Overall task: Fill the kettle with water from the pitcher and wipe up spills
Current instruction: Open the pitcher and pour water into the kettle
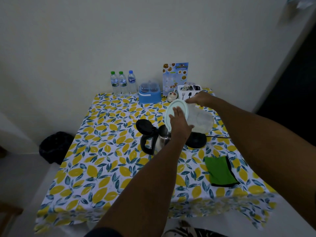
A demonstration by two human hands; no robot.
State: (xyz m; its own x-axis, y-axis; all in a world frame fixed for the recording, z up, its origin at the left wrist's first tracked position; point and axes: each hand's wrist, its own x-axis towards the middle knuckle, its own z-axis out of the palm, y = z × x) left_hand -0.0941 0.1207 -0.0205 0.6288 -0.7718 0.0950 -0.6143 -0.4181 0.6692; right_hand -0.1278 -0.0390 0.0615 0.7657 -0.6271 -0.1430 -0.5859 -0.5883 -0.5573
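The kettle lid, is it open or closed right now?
Open. The kettle's black lid is flipped back above the handle, and the tilted pitcher leans over the uncovered mouth.

Head view, angled down over table (119, 168).

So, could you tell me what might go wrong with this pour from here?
The left hand only presses the lid of the tilted pitcher; if it slips, water could gush past the open kettle. Spilled water could reach the power base close beside it. The green cloth lies near.
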